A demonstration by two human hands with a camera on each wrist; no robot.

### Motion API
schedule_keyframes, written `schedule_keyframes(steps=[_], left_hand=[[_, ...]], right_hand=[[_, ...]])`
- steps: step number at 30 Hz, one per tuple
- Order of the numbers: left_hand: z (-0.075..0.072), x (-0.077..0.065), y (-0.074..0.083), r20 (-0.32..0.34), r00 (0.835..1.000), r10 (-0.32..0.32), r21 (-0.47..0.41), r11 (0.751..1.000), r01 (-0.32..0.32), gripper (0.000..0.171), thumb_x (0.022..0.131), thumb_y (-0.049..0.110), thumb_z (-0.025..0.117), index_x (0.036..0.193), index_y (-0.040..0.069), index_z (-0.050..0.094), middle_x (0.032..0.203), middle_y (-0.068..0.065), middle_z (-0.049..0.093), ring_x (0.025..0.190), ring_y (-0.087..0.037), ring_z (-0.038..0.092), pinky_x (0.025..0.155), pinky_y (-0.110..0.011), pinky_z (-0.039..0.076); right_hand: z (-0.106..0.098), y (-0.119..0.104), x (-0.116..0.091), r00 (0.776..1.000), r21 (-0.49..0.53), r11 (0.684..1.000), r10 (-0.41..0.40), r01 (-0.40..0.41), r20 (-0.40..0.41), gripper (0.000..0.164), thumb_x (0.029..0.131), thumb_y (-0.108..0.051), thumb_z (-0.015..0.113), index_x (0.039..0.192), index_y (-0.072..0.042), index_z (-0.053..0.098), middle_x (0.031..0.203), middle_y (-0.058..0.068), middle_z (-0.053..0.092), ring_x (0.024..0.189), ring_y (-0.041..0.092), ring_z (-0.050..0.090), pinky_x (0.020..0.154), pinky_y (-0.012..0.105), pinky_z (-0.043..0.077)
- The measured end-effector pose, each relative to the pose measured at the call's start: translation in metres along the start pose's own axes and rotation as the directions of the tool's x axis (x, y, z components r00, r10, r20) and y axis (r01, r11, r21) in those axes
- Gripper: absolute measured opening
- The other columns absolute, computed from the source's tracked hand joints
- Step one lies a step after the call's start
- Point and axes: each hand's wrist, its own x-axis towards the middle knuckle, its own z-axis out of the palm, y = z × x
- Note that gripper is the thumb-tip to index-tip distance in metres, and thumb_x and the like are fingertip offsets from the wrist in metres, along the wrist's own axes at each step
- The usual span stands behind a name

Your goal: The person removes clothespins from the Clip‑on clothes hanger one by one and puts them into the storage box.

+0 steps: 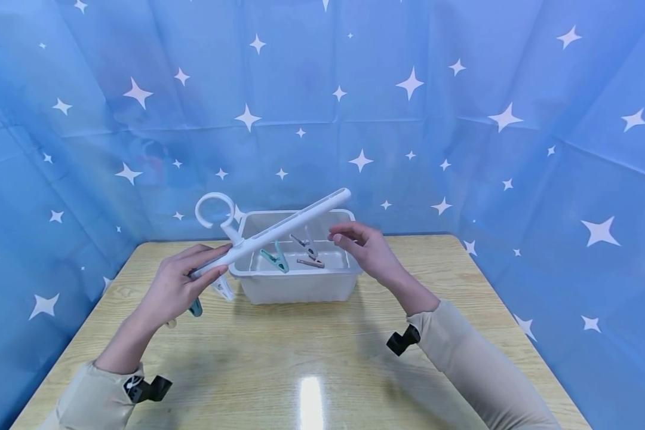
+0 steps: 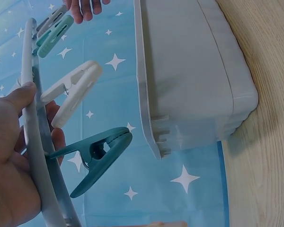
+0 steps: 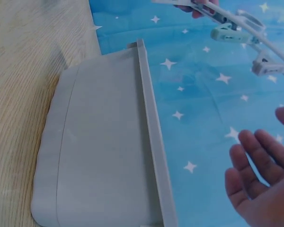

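Observation:
My left hand [image 1: 180, 283] grips the lower end of a white clip hanger [image 1: 292, 224], thumb on one side and fingers on the other. The hanger slants up to the right, its round hook [image 1: 215, 196] on top. From the bar hang a dark teal clip [image 2: 104, 158], a white clip [image 2: 80, 92], a mint clip [image 2: 55, 37] and a grey clip [image 2: 52, 20]. My right hand [image 1: 373, 257] is held over the bin's right side, near the hanger's raised end. In the right wrist view its fingers [image 3: 262, 163] are loosely bent, with nothing held.
A whitish plastic bin [image 1: 301, 289] stands behind the hanger on the wooden table [image 1: 279, 364]. Inside it lies a small brownish clip [image 1: 310, 263]. A blue curtain [image 1: 301, 155] with white stars surrounds the back and sides.

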Motion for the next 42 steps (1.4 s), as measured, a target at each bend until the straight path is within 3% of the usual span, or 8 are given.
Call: schedule_keyframes(steps=[9, 20, 29, 36, 42], left_hand=[[0.0, 0.001, -0.001, 0.003, 1.0, -0.002, 0.0, 1.0, 0.002, 0.045, 0.093, 0.014, 0.071, 0.136, 0.026, 0.064, 0.102, 0.006, 0.069, 0.065, -0.004, 0.046, 0.053, -0.023, 0.038], [0.0, 0.002, 0.0, -0.002, 1.0, 0.019, -0.001, 1.0, -0.019, 0.045, 0.092, 0.013, 0.072, 0.135, 0.025, 0.065, 0.1, 0.008, 0.068, 0.064, -0.003, 0.046, 0.053, -0.022, 0.038], [0.002, 0.001, 0.0, 0.009, 1.0, 0.0, -0.011, 1.0, 0.0, 0.044, 0.093, 0.015, 0.072, 0.135, 0.025, 0.064, 0.104, 0.005, 0.07, 0.069, -0.004, 0.05, 0.054, -0.023, 0.04], [0.003, 0.003, 0.001, 0.001, 1.0, 0.016, -0.015, 1.0, -0.016, 0.044, 0.093, 0.013, 0.071, 0.135, 0.023, 0.065, 0.105, 0.003, 0.07, 0.07, -0.005, 0.05, 0.054, -0.023, 0.04], [0.003, 0.004, 0.003, 0.001, 1.0, 0.014, -0.024, 1.0, -0.014, 0.044, 0.093, 0.012, 0.071, 0.135, 0.021, 0.065, 0.102, 0.002, 0.07, 0.07, -0.005, 0.049, 0.055, -0.022, 0.039]], right_hand=[[0.002, -0.007, 0.0, 0.999, -0.002, 0.999, -0.044, 0.044, 0.019, 0.03, 0.102, -0.029, 0.059, 0.127, -0.014, 0.065, 0.123, 0.009, 0.07, 0.116, 0.022, 0.065, 0.104, 0.044, 0.049], [0.004, -0.013, -0.002, 0.998, 0.009, 0.999, -0.035, 0.034, 0.045, 0.031, 0.102, -0.032, 0.058, 0.128, -0.015, 0.064, 0.124, 0.009, 0.07, 0.119, 0.024, 0.064, 0.106, 0.047, 0.047], [0.007, -0.019, -0.002, 0.997, 0.037, 0.999, -0.018, 0.015, 0.076, 0.034, 0.102, -0.033, 0.058, 0.13, -0.013, 0.063, 0.124, 0.009, 0.07, 0.123, 0.025, 0.062, 0.11, 0.051, 0.043], [0.011, -0.022, 0.0, 0.995, 0.043, 0.999, -0.03, 0.026, 0.093, 0.037, 0.103, -0.03, 0.056, 0.131, -0.006, 0.062, 0.125, 0.011, 0.069, 0.123, 0.029, 0.062, 0.108, 0.049, 0.045], [0.013, -0.026, 0.001, 0.995, 0.035, 0.999, -0.024, 0.021, 0.095, 0.036, 0.103, -0.031, 0.056, 0.131, -0.009, 0.063, 0.127, 0.012, 0.067, 0.12, 0.027, 0.062, 0.105, 0.047, 0.047]])
